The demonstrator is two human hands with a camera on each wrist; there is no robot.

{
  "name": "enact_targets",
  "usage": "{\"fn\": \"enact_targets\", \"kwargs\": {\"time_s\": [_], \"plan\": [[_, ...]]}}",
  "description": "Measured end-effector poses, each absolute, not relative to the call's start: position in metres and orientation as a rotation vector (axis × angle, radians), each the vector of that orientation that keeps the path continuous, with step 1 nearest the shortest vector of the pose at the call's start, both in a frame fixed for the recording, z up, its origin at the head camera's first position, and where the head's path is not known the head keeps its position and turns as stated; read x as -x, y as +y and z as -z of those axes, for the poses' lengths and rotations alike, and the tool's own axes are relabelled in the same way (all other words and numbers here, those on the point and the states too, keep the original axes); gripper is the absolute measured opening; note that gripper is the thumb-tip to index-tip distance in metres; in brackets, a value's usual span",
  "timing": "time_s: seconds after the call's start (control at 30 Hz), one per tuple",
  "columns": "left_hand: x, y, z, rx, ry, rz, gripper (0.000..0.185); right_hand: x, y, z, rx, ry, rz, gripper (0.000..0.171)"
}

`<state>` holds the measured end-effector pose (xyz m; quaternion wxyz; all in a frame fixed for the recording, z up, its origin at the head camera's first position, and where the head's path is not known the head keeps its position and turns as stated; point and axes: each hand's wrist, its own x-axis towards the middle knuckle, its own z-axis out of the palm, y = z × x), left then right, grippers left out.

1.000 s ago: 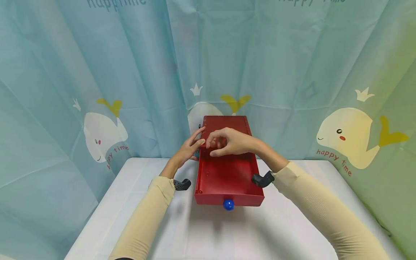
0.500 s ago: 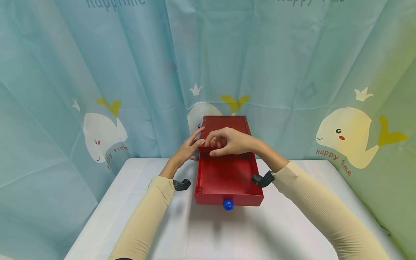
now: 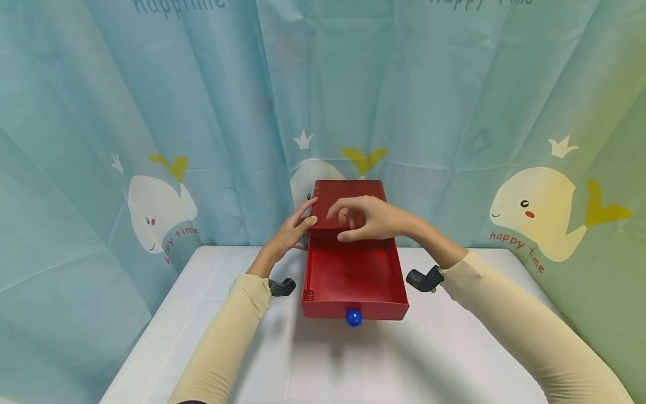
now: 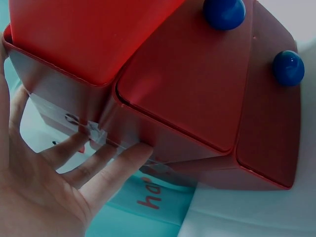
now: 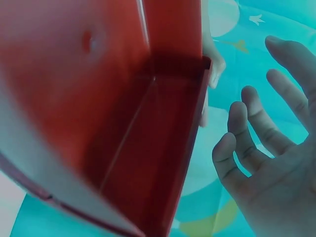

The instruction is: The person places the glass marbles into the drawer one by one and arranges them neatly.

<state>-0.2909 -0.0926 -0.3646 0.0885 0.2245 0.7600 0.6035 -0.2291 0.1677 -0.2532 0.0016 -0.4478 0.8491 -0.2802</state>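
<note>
Right hand [image 3: 370, 220] lifted, shifted right off the pulled-out drawer [image 3: 353, 275], fingers loosely spread, holding nothing | left hand [image 3: 295, 229] flat-fingered on red cabinet [image 3: 348, 196] left side, table's far middle | brace cabinet firmly while working drawer.

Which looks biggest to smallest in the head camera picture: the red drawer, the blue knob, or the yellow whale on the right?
1. Red drawer
2. Yellow whale: nearly as big, so that order is unsure.
3. Blue knob, plainly the smallest.
</note>
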Motion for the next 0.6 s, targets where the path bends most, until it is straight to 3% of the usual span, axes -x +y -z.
{"fn": "enact_targets", "kwargs": {"time_s": [0.6], "plan": [[0.289, -0.093, 0.362, -0.685, 2.232, -1.799, 0.066, 0.212, 0.236, 0.251, 1.225, 2.807, 1.063, 0.047]]}}
